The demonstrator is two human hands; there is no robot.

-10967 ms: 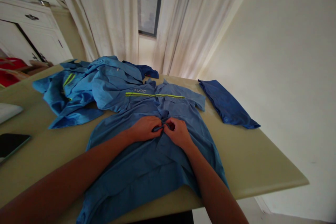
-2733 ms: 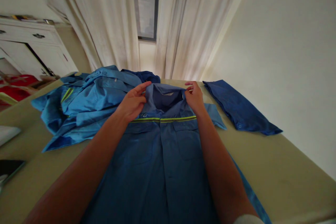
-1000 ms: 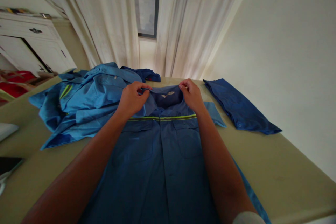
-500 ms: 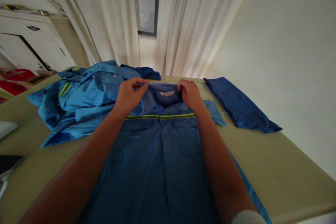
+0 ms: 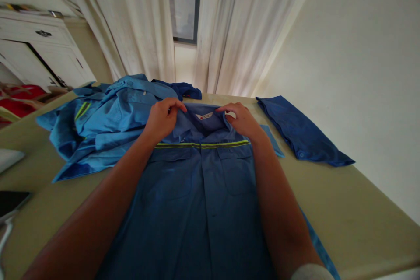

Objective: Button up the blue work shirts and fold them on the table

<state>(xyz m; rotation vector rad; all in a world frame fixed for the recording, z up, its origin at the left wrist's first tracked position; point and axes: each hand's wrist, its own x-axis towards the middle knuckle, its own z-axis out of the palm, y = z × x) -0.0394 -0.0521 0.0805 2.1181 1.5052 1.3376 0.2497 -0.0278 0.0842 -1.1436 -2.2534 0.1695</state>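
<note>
A blue work shirt [image 5: 200, 192] with a yellow-green chest stripe lies buttoned and face up on the beige table [image 5: 341, 210], collar away from me. My left hand [image 5: 162, 118] pinches the left side of the collar. My right hand [image 5: 239, 119] grips the right side of the collar, fingers curled over its edge. A white label with a red mark shows inside the collar [image 5: 204, 116] between the two hands.
A heap of lighter blue shirts [image 5: 105, 118] lies at the left back. A folded dark blue garment [image 5: 298, 133] rests at the right back. A dark phone [image 5: 11, 201] sits near the left edge. White curtains and a white cabinet [image 5: 39, 48] stand behind the table.
Both hands have kept hold of the collar and lowered it slightly toward the table, spreading it; the label inside has tilted. The shirt body has not shifted.
</note>
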